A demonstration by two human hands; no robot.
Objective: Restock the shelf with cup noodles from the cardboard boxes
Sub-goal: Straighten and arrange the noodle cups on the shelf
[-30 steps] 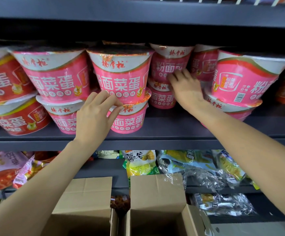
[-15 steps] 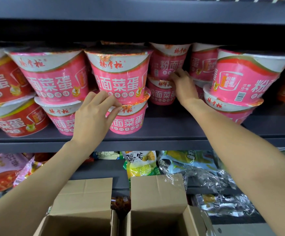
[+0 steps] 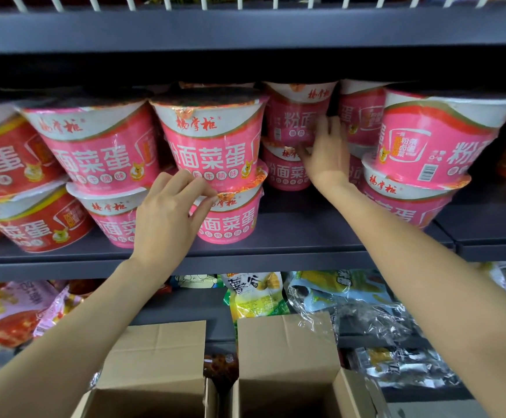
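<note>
Cup noodles: pink stack at centre front of the shelf (image 3: 306, 233), upper cup (image 3: 212, 137) on lower cup (image 3: 230, 218), both upright, axis vertical, wide rims up, labels facing out; rear stack (image 3: 294, 146) further back. Left hand (image 3: 167, 218) rests against the lower cup, fingers loosely curled, gripping nothing I can see; right hand (image 3: 327, 155) lies flat, fingers straight, against the rear stack (likely nudging it). Shelf looks nearly full; cardboard boxes (image 3: 288, 372) below show no cups in view, so restocking appears largely done.
</note>
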